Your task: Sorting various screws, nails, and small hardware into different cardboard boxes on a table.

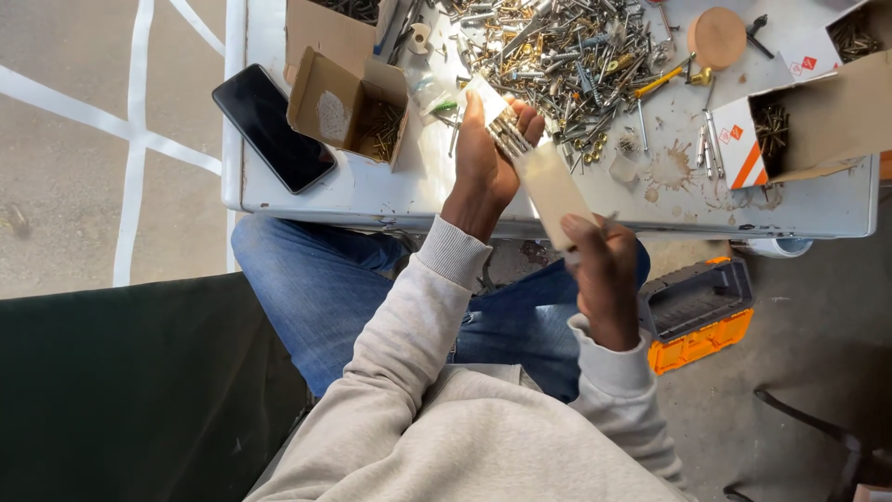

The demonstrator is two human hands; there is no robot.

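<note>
L hand (485, 158) clamped on screw bundle (506, 133) | R hand (606, 279) pinching pale flat box (550, 192) | white-orange carton (799, 125) far right

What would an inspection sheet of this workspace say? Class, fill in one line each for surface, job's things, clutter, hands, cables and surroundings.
Surface: white table, stained and scuffed near its front edge.
Job's things: bundle of long screws in the left hand; small pale carton pinched by the right hand.
Clutter: heap of mixed screws and bolts; open cardboard box holding screws; larger boxes at right; black phone overhanging the table corner; round tan disc.
Hands: both bare, both holding.
Cables: nothing seen.
Surroundings: orange and black case on the floor; white floor lines.
</note>
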